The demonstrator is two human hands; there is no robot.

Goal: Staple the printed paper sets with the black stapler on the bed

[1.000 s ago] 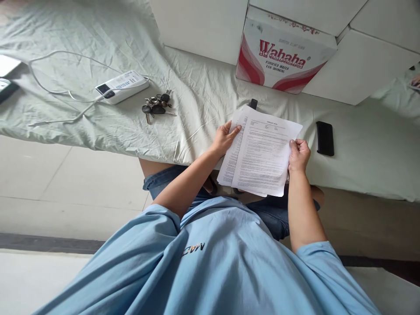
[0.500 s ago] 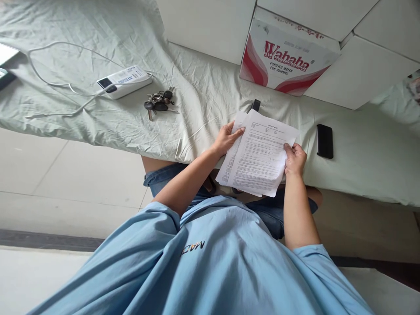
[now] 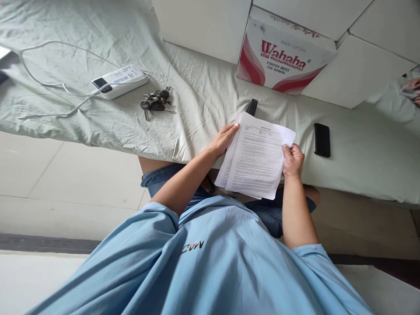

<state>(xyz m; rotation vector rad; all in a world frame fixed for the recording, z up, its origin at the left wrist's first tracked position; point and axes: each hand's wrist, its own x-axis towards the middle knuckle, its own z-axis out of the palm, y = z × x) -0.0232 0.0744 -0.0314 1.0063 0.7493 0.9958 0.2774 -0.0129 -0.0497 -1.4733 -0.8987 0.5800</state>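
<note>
Both my hands hold a small stack of printed paper sheets (image 3: 257, 159) over the near edge of a bed covered in a pale green sheet (image 3: 203, 96). My left hand (image 3: 224, 139) grips the stack's left edge, thumb on top. My right hand (image 3: 292, 160) pinches the right edge of the top sheet. The sheets are fanned slightly, the lower ones showing at the left. I wear a light blue shirt and denim shorts.
A black phone (image 3: 322, 139) lies right of the papers, a small black device (image 3: 252, 106) just behind them. A bunch of keys (image 3: 155, 104), a white power bank (image 3: 120, 81) with a white cable, and a Wahaha water carton (image 3: 284, 61) rest on the bed.
The sheets have been drawn closer together, the top sheet sliding left over the lower ones. My right hand moved slightly inward with it. The view shifted a little.
</note>
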